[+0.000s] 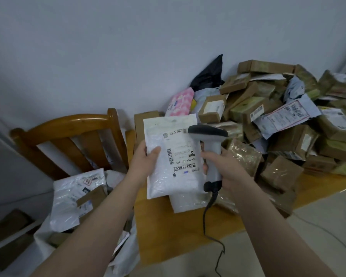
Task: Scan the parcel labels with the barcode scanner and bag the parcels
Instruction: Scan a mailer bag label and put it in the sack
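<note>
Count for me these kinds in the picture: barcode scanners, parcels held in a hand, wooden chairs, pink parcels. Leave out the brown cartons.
Barcode scanner, gripped by the right hand: 1
White parcel, held by the left hand: 1
Wooden chair: 1
Pink parcel: 1
Total: 4

White bubble mailer [168, 182], faintly glossy; white label [185, 154] printed with black barcodes and grey text. Barcode scanner [212, 148] in light grey, with black head and black base; black cable [204, 220]. Heap of parcels [278, 140], mostly cardboard brown under yellowish tape, white labels here and there. Pink mailer [181, 102] patterned with white blossoms. Black bag [209, 74]. Pale grey mailer [288, 114], its label bordered in red. Orange-brown wooden table [178, 240]; glossy honey-brown chair [68, 122]; pale blue-grey wall [118, 47].
</note>
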